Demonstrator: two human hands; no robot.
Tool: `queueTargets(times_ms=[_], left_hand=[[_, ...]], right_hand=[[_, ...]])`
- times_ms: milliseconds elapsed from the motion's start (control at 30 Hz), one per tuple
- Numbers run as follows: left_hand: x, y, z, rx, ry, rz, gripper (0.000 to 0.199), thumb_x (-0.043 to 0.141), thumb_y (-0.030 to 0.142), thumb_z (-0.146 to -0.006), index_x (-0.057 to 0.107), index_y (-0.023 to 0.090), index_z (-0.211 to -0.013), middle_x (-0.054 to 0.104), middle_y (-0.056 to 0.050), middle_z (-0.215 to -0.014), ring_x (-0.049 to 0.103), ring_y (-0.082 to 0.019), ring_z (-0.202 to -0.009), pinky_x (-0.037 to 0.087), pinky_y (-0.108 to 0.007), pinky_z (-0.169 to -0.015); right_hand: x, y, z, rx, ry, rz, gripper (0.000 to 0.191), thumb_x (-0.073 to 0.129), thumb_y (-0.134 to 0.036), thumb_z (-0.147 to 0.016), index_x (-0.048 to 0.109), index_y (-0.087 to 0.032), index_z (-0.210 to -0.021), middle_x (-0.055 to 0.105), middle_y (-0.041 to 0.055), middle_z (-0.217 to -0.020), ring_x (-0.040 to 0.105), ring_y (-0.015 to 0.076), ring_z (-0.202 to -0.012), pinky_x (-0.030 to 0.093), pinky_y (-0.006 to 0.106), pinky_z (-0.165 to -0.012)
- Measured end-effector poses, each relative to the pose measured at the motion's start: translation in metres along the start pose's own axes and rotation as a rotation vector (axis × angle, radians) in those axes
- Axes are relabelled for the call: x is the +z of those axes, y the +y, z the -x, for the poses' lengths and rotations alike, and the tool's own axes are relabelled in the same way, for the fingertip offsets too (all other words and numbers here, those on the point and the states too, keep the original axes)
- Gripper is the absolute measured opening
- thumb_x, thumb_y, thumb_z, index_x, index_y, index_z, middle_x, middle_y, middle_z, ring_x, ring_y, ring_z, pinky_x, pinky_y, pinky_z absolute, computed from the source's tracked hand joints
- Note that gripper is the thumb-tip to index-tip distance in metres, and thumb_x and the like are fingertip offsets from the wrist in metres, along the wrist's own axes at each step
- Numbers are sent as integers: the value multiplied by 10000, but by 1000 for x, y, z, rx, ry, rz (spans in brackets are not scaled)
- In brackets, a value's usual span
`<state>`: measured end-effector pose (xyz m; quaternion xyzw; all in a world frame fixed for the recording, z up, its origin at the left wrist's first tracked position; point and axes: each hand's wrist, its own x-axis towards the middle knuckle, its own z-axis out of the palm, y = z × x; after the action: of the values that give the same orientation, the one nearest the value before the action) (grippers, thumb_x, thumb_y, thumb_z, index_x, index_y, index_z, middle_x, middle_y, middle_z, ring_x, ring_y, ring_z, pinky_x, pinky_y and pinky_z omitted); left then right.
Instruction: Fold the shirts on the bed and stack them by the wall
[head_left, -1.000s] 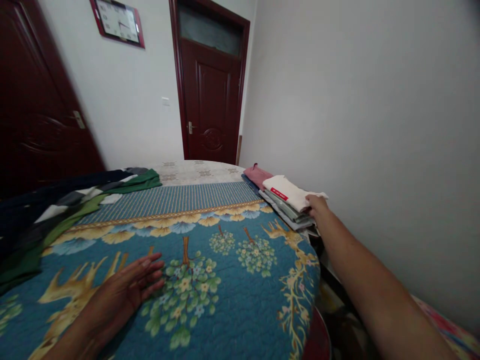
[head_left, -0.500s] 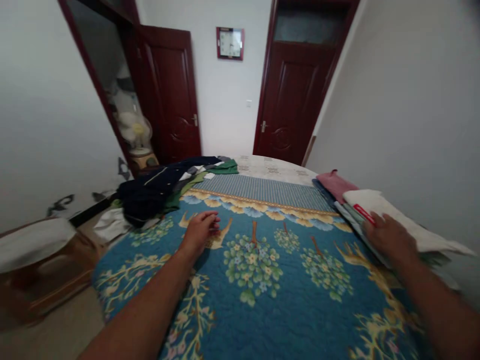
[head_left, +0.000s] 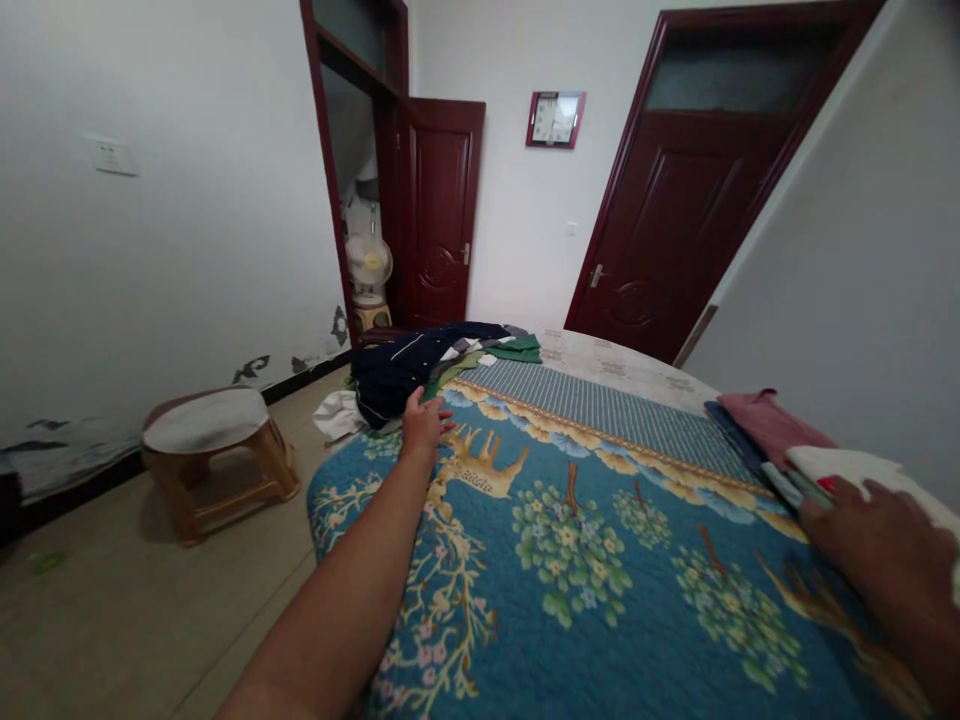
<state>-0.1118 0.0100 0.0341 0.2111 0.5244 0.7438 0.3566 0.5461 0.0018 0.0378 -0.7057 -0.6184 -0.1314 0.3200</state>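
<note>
My left hand point(head_left: 426, 425) reaches over the patterned blue cover point(head_left: 480, 540), close to the near edge of a loose pile of clothes. Its fingers are apart and nothing is in them. Dark navy garments point(head_left: 401, 365) make up most of that pile, with a green piece point(head_left: 520, 348) at its far end and a white cloth point(head_left: 337, 415) hanging at the left. On the right, my right hand point(head_left: 885, 530) is over the near part of a folded stack, its fingers loosely spread and slightly blurred. A pink folded garment point(head_left: 772, 415) and a white folded garment point(head_left: 844, 462) top the stack.
A brown stool point(head_left: 217, 440) with a pale top stands on the floor at the left. The table's far end has a whitish patterned cover point(head_left: 615, 360). A wall borders the right side. Behind are two dark red doors, a clock point(head_left: 555, 118) and a fan point(head_left: 367, 262).
The view has turned left, bringing the stool fully into sight. My left hand has moved forward and left toward the clothes pile. My right hand stays by the folded stack.
</note>
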Motion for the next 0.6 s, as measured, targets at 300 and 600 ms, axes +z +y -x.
queueTargets(times_ms=[300,600], left_hand=[[-2,-12,-6,-13,-118,38,756,714,238,-888,445,249,-1595,517,-176,-1572,708,-139,-844,578,-211,-568],[-2,-17,-4,6,-128,-19,721,759,265,-849,543,247,-1536,467,-163,-1623,722,-183,-960,583,-198,-565]], right_hand=[[106,-245,99,-224,-316,-104,612,339,-481,-1024,668,-82,-1351,679,219,-1383,620,322,-1316,440,458,-1156],[116,-256,116,-350,-290,-30,477,435,-370,-1023,724,-133,-1319,653,193,-1451,584,326,-1379,400,510,-1201]])
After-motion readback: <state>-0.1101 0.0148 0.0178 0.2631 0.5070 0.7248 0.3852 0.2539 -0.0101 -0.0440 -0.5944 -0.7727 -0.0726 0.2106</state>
